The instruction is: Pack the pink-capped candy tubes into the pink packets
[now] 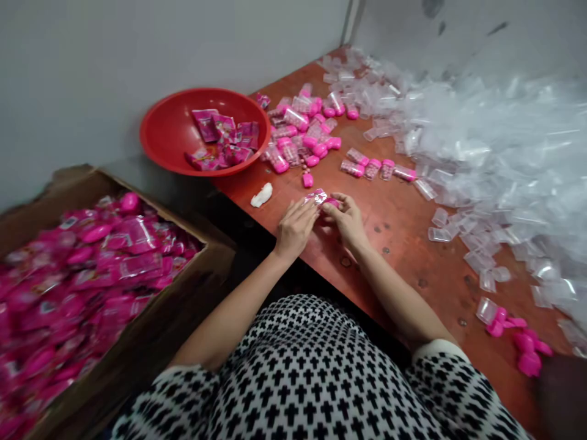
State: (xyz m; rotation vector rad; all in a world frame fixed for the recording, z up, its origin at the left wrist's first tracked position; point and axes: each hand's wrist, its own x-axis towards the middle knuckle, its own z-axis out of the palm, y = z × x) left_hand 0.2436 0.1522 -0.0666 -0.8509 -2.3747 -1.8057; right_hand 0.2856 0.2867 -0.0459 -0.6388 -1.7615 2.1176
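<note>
My left hand (296, 225) and my right hand (347, 219) meet over the red-brown table (403, 244), fingers pinched on a small clear bottle with a pink cap (317, 197) held between them. Just beyond lie several filled clear bottles with pink caps (302, 131), and one loose pink cap (307, 179). A red bowl (169, 131) at the table's far left corner holds several pink packets (224, 143).
A cardboard box (151, 336) at my left is full of pink wrapped packs. A big heap of empty clear bottles (495, 153) covers the table's right side. Loose pink caps (523, 345) lie at the near right. A white scrap (262, 195) lies near the bowl. Grey walls close off the back.
</note>
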